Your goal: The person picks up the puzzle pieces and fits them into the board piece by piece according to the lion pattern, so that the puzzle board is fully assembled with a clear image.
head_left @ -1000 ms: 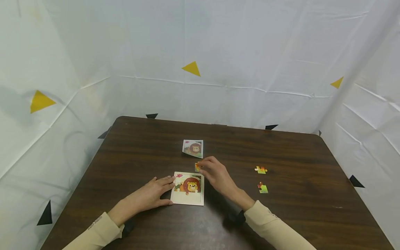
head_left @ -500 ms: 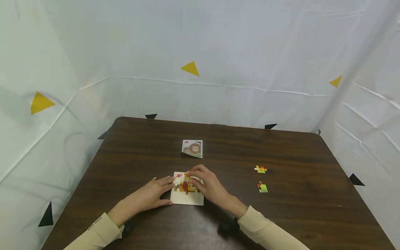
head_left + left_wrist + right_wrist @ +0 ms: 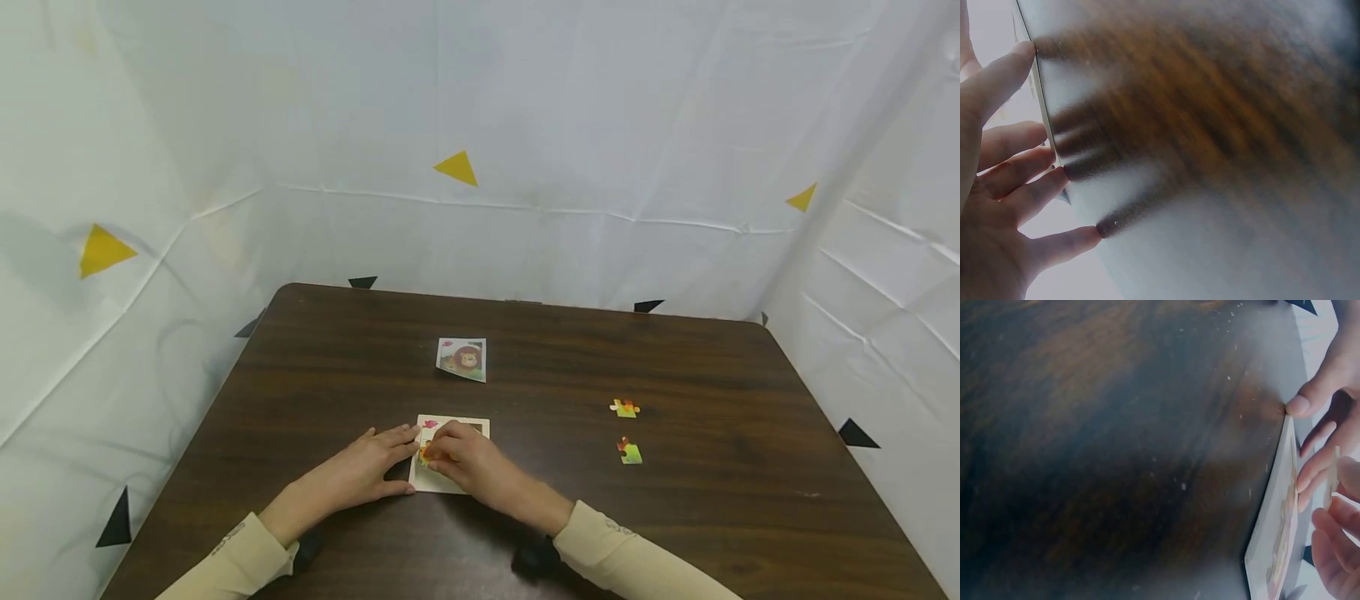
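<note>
My left hand [image 3: 360, 468] lies with its fingers extended along the left edge of a small pale puzzle board [image 3: 442, 482]. In the left wrist view the fingertips touch the board's side and the table. My right hand [image 3: 480, 471] is over the board and pinches a jigsaw piece [image 3: 1332, 478] between thumb and fingers. That piece is tilted on edge above the board in the right wrist view. Most of the lion picture in the board is hidden under the right hand; a pink corner still shows.
Two loose jigsaw pieces, an orange one [image 3: 625, 407] and a green one [image 3: 630, 451], lie to the right on the dark wooden table [image 3: 712, 500]. Behind the board is a lion picture card [image 3: 461, 358] with a lifted corner. White sheeting [image 3: 562, 125] surrounds the table.
My right hand has carried the jigsaw piece from behind the board's upper right to over the board's left part. The left hand has stayed in place.
</note>
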`<state>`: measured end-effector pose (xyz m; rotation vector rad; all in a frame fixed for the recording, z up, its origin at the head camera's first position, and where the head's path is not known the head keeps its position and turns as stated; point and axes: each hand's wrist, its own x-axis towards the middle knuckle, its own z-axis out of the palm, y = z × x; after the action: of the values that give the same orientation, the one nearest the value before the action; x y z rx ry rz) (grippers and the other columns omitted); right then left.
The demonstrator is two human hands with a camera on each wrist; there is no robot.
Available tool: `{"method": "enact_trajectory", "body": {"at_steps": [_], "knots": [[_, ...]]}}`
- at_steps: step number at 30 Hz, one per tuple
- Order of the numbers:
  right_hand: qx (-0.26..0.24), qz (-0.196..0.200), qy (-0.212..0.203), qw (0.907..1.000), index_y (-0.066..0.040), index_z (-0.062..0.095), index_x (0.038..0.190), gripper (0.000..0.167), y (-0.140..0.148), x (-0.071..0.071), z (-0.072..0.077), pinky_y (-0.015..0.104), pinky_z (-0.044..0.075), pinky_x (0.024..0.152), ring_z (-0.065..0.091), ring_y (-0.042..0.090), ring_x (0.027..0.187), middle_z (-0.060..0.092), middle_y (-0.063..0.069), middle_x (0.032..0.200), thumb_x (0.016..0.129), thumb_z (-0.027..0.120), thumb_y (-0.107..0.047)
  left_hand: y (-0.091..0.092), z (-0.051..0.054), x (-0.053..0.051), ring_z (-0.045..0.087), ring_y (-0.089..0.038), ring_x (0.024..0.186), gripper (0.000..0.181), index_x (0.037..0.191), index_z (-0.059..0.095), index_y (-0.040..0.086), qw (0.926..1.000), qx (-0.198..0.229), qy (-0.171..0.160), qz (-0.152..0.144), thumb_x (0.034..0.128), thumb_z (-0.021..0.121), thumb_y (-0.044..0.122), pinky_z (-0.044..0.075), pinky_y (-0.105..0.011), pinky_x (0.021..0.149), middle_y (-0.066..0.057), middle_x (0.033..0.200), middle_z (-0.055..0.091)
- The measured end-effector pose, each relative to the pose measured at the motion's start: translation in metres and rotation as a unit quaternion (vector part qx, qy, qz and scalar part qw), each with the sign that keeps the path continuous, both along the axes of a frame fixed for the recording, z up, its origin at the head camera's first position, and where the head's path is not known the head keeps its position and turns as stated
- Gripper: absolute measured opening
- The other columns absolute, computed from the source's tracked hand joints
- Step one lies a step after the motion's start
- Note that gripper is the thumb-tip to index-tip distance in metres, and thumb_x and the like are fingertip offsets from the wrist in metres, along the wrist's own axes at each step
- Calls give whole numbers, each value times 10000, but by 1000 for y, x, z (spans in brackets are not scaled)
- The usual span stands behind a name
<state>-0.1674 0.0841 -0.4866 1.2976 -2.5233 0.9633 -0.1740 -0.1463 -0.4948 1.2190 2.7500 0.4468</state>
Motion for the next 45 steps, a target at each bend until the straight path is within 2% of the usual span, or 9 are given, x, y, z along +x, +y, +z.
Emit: {"method": "enact_trajectory", "body": {"at_steps": [11, 17, 23, 36, 45], "knots": [[286, -42, 176, 9994, -79, 702, 943, 67, -3, 2, -4, 167, 474, 833, 600, 109, 928, 626, 20, 977, 877, 709, -82, 0, 1, 1, 467, -344, 1296, 614, 1291, 589, -17, 9999, 38, 103, -36, 852, 724, 391, 393, -667, 930, -172, 1432, 473], [392, 74, 433, 9983, -81, 709, 950, 89, -5, 2, -5, 214, 470, 844, 598, 111, 911, 644, 16, 960, 864, 727, -90, 0, 1, 1, 474, -343, 1290, 613, 1282, 595, -20, 9999, 42, 125, -46, 847, 728, 391, 398, -668, 924, -174, 1424, 482], [606, 87, 784, 9950, -112, 707, 943, 88, -5, 4, -8, 290, 464, 875, 577, 134, 940, 634, 1, 963, 859, 731, -99, 0, 1, 1, 463, -339, 1300, 618, 1294, 583, -26, 10000, 50, 43, -47, 853, 722, 385, 390, -669, 931, -176, 1435, 468], [1230, -162, 1282, 9840, -151, 708, 912, 51, -6, 8, -8, 356, 447, 953, 557, 167, 1016, 603, -19, 977, 866, 729, -146, 0, 4, 1, 453, -334, 1309, 605, 1292, 586, -22, 10000, 20, -13, -40, 858, 718, 377, 390, -664, 936, -170, 1447, 455], [1544, -274, 1373, 9780, -157, 722, 908, 36, -10, 12, -7, 282, 470, 863, 562, 111, 949, 598, -44, 971, 897, 694, -176, 0, 3, 1, 450, -336, 1312, 606, 1290, 588, -21, 10000, 2, -13, -46, 858, 717, 383, 391, -664, 935, -172, 1447, 454]]}}
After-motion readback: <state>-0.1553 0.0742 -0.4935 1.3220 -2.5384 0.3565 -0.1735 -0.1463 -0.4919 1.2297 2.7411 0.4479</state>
